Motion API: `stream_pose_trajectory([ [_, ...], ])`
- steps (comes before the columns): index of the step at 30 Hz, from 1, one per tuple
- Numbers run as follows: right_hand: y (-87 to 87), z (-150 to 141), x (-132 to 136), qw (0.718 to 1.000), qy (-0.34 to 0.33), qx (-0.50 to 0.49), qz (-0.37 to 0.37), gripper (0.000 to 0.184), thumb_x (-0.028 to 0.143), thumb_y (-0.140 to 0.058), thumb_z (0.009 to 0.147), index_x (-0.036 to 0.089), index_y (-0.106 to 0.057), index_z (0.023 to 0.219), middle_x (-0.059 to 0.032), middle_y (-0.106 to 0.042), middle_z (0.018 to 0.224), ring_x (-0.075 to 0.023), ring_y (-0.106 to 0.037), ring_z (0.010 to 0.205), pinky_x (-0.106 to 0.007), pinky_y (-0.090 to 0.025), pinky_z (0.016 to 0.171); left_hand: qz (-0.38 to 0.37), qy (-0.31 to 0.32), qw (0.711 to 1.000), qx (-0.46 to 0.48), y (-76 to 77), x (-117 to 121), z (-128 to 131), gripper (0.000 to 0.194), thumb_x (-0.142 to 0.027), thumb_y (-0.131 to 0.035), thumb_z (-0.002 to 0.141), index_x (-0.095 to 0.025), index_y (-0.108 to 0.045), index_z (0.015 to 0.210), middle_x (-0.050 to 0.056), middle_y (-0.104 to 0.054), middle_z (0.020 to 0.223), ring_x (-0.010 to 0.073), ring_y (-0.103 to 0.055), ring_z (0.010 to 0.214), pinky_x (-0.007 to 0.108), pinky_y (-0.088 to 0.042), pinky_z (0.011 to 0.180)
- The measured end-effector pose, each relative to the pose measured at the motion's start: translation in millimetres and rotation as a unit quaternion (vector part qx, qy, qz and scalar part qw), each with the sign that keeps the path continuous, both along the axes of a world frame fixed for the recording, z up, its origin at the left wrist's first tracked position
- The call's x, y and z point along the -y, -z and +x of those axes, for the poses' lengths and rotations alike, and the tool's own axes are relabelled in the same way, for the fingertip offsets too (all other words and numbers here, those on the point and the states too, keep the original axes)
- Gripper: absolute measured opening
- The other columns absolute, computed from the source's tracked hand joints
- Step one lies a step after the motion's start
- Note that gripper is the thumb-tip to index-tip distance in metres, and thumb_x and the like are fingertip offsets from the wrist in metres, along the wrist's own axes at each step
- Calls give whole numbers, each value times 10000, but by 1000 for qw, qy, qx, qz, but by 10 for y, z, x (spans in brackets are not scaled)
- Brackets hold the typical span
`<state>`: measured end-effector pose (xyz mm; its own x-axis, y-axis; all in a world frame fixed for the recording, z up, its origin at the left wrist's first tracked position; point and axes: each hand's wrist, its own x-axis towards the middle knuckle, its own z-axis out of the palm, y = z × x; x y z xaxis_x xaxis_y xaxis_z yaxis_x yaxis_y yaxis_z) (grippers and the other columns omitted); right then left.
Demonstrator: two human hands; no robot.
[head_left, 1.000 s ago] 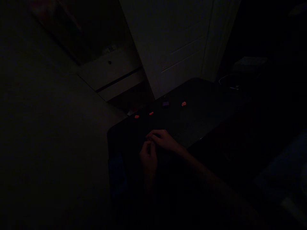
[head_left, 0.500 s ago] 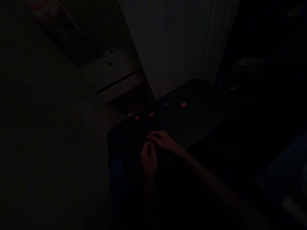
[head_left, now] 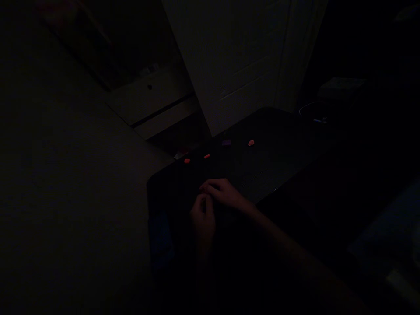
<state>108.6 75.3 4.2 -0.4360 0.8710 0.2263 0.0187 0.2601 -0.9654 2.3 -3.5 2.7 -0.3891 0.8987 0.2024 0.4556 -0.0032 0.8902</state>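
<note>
The scene is very dark. My left hand (head_left: 203, 213) is closed over the dark table (head_left: 272, 162), its fingertips meeting those of my right hand (head_left: 223, 191). Whatever sits between the two sets of fingers is too dark and small to make out. Beyond my hands lie a small orange-red piece (head_left: 187, 161) and a short orange-red bar (head_left: 207, 156). Farther right are a flat purple piece (head_left: 226, 143) and a rounded orange piece (head_left: 251, 143). None of these is touched by my hands.
On the table's left side lies a dark blue flat object (head_left: 160, 240). Behind the table stand a pale door (head_left: 243, 65) and a drawer unit (head_left: 154, 96). A pale box-like object (head_left: 341, 87) is at the back right.
The picture is slightly darker over the door. My hands stay together in nearly the same place, and the pieces on the table have not moved.
</note>
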Motion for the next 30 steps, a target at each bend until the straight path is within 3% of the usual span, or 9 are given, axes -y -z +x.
stream_pose_trajectory([
  [30, -11, 1, 3, 1000, -1, -5, -3, 224, 242, -544, 962, 175, -756, 945, -32, -772, 939, -163, -709, 877, -248, -499, 781, 5, -4, 1000, 5, -12, 1, 15, 235, -388, -569, 913, -195, -650, 807, -3, -618, 694, 150, -585, 656, 236, -451, 614],
])
